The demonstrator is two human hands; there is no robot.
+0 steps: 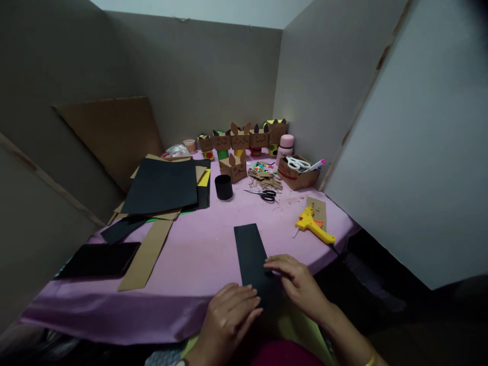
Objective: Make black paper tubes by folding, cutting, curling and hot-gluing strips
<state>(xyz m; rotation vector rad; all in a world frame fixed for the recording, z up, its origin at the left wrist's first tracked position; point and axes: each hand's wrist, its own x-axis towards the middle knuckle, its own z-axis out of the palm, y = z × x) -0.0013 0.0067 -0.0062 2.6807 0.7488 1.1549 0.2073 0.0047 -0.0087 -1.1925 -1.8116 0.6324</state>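
Note:
A black paper strip (250,245) lies lengthwise over the near edge of the table, its near end dipping into shadow between my hands. My left hand (232,316) is closed at the strip's lower left edge, the fingers together and bent over it. Along the right edge rests my right hand (299,284), fingers stretched out across the paper and thumb apart. Further back stands a short black paper cylinder (223,188). Beside it sits a cardboard box face with ears (233,168).
Black sheets (162,185) and a brown card strip (148,254) lie left, near a dark flat device (99,260). A yellow glue gun (313,225) rests right. Black-handled scissors (268,195), card scraps (265,179), a cardboard box (297,178) and several animal-faced figures (240,138) stand behind.

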